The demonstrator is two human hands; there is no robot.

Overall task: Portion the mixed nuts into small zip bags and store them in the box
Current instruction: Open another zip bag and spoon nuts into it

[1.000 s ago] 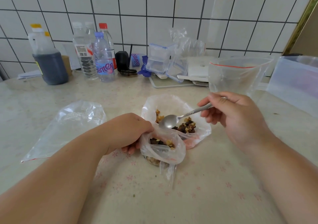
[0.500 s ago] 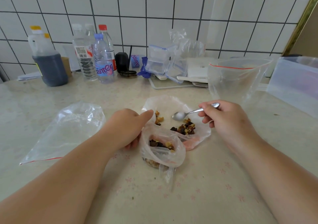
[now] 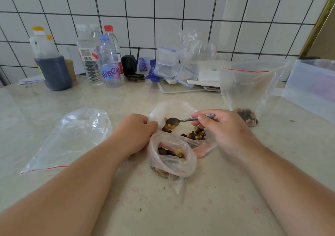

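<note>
Right hand point(image 3: 224, 132) pinches the small metal spoon point(image 3: 178, 121), bowl dipped in the loose brown mixed nuts point(image 3: 195, 135) on the flat clear source bag point(image 3: 174, 108). Left hand point(image 3: 135, 133) grips that bag's edge at 9 o'clock. The small crumpled zip bag point(image 3: 171, 158), part filled, slumps at 6 o'clock: thin, floppy film, slippery; take it by the rim. Nuts are light and roll. Translucent plastic box point(image 3: 311, 87) at 2 o'clock is cut off. Left fingertips probably curl under, hidden.
</note>
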